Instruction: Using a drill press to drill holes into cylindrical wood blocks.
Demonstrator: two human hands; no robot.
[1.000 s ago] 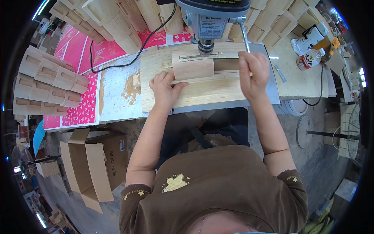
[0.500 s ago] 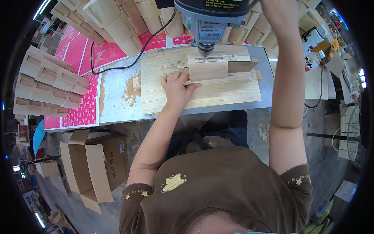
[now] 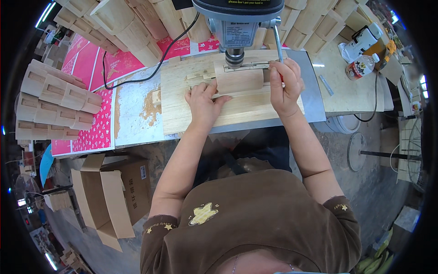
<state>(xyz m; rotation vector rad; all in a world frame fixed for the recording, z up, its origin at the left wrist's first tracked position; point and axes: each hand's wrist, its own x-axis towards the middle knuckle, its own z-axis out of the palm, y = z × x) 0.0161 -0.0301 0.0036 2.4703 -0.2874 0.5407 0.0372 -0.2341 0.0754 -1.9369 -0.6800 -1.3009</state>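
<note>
Wood, one curved piece (image 3: 239, 81), touches one spread left hand (image 3: 204, 104); one right hand (image 3: 286, 89) grips one lever (image 3: 278, 43).

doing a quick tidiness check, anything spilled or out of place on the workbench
Pale tan sawdust lies scattered on the workbench, left of the wooden board; it looks odd as apparently unswept debris.

Right hand (image 3: 286, 86) curled in a grip, right forearm (image 3: 311, 146) behind it; left hand (image 3: 203, 106) left of that grip, thumb (image 3: 223, 99) spread from fingers (image 3: 199, 90)
</note>
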